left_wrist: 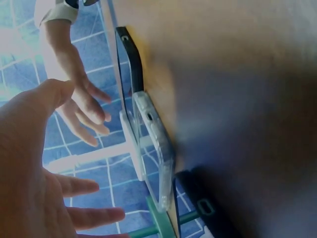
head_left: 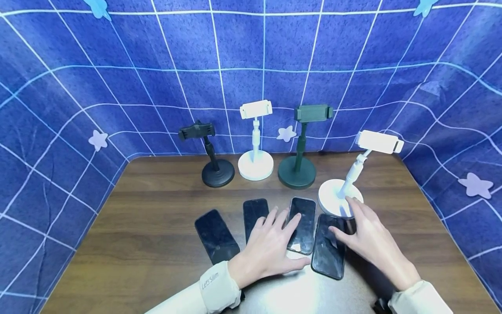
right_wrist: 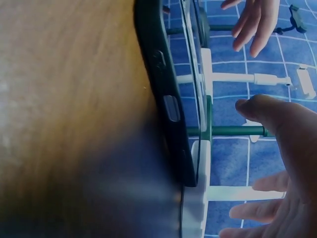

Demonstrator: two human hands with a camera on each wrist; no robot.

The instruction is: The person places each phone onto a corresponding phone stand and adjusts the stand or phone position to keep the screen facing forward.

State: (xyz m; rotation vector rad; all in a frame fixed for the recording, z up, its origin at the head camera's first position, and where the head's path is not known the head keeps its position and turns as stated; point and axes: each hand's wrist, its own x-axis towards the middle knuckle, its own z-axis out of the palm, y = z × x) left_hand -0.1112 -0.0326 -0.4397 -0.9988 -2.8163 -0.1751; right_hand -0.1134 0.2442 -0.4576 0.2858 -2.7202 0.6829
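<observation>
My left hand spreads its fingers above two middle phones, the second from the left and the clear-cased third. In the left wrist view a gap shows between that hand and the clear case. My right hand hovers beside the rightmost phone, its thumb over the screen and its fingers by the base of the right white phone stand. The right wrist view shows that phone's black case flat on the table, apart from the hand. Another dark phone lies at the left. Both hands hold nothing.
Along the back of the wooden table stand a black phone stand, a white one and a green one. A blue gridded cloth with star shapes hangs behind and at both sides.
</observation>
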